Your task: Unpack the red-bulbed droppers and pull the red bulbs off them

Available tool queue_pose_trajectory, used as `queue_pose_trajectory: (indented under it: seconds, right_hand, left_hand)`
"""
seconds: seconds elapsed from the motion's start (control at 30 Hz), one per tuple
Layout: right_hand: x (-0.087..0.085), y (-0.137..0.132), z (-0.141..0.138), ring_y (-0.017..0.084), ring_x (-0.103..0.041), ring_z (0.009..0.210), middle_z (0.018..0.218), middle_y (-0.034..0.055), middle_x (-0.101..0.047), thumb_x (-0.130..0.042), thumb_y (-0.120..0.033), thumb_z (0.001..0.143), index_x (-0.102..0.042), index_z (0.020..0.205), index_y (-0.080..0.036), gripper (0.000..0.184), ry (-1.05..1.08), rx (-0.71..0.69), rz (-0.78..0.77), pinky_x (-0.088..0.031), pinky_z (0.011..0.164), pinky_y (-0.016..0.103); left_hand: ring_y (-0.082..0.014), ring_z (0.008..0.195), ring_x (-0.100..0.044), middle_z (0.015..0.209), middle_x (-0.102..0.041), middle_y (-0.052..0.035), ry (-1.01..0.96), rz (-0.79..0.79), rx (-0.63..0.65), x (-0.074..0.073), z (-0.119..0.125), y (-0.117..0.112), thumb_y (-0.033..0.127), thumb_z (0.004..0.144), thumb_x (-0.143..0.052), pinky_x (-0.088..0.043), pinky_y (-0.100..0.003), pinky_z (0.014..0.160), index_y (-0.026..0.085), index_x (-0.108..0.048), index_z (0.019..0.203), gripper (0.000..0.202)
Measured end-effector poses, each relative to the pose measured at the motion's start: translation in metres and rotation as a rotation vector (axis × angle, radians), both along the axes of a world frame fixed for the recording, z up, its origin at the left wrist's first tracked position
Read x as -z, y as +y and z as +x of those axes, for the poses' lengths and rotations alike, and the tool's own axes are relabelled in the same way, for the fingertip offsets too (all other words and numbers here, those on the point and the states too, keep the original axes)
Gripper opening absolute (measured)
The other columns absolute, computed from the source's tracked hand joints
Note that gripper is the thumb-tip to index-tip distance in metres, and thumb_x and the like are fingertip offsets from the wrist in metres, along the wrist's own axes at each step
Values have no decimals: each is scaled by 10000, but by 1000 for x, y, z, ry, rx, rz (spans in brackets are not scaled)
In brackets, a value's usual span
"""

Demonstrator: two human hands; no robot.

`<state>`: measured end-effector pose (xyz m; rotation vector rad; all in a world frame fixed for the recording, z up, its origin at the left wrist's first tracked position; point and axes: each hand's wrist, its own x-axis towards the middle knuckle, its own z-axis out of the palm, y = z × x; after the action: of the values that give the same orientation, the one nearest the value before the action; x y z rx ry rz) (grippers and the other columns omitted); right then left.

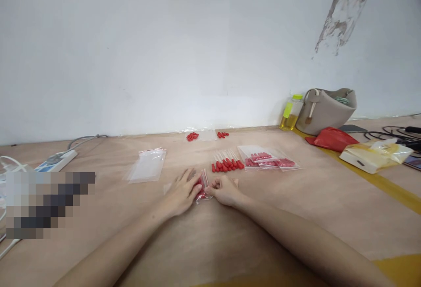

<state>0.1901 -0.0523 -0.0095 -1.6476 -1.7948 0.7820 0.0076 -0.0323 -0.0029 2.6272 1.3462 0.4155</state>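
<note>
A small clear zip-lock bag (204, 193) with red pieces inside lies on the table between my hands. My left hand (180, 194) rests flat over the bag's left part, fingers spread, and hides much of it. At the zip edge on the right, my right hand (226, 191) pinches the bag between thumb and fingers. Just beyond that hand lies a row of red-bulbed droppers (226, 164) with thin clear stems pointing away. Several filled zip-lock bags (271, 161) with red pieces overlap to their right. Flat zip-lock bags (147, 166) lie stacked to the left.
Two small heaps of red bulbs (192, 136) lie near the wall, with clear plastic between them. At right are a bottle of yellow liquid (290, 114), a grey bag (325, 111), a red packet (333, 139), a tissue pack (375, 154) and cables. A power strip (55, 161) lies left.
</note>
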Motion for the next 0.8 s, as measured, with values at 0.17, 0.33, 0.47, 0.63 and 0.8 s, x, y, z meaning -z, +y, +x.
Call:
queue_pose_trajectory:
  seconds: [0.17, 0.33, 0.47, 0.63, 0.8]
  right_hand:
    - [4, -4, 1, 128, -521, 625, 578, -51, -577, -563, -516, 699, -625, 608, -205, 330, 43, 13, 59, -241, 823, 396]
    - [3, -6, 1, 127, -524, 611, 552, -51, -578, -603, -566, 644, -609, 561, -189, 386, 88, 35, 60, -251, 813, 364]
    - [-1, -8, 0, 130, -523, 623, 544, -46, -588, -628, -569, 610, -612, 545, -189, 385, 82, 18, 61, -256, 787, 339]
    - [1, -9, 1, 104, -493, 558, 517, -55, -555, -526, -562, 717, -574, 540, -177, 427, 25, -10, 135, -277, 730, 294]
    - [0, -9, 18, 110, -479, 621, 619, -26, -562, -386, -338, 856, -554, 691, -182, 281, -150, -150, 576, -280, 729, 278]
  left_hand:
    - [-193, 1158, -420, 1275, -435, -83, -22, 161, 370, -13, 7, 22, 226, 892, -319, -373, -354, 943, 254, -559, 1130, 340]
    - [-183, 1010, -509, 1128, -533, -75, -18, 256, 460, -14, 18, 24, 230, 862, -424, -424, -320, 855, 224, -626, 975, 232]
    - [-172, 947, -542, 1062, -572, -70, 26, 289, 499, -15, 22, 22, 220, 831, -478, -437, -292, 817, 191, -629, 893, 166]
    - [-151, 903, -565, 1029, -590, -70, -42, 276, 480, -5, 20, 24, 207, 859, -406, -451, -260, 778, 175, -609, 885, 208]
    - [-125, 804, -567, 905, -601, -51, -128, 223, 375, 1, 18, 24, 196, 897, -314, -451, -235, 716, 172, -578, 884, 265]
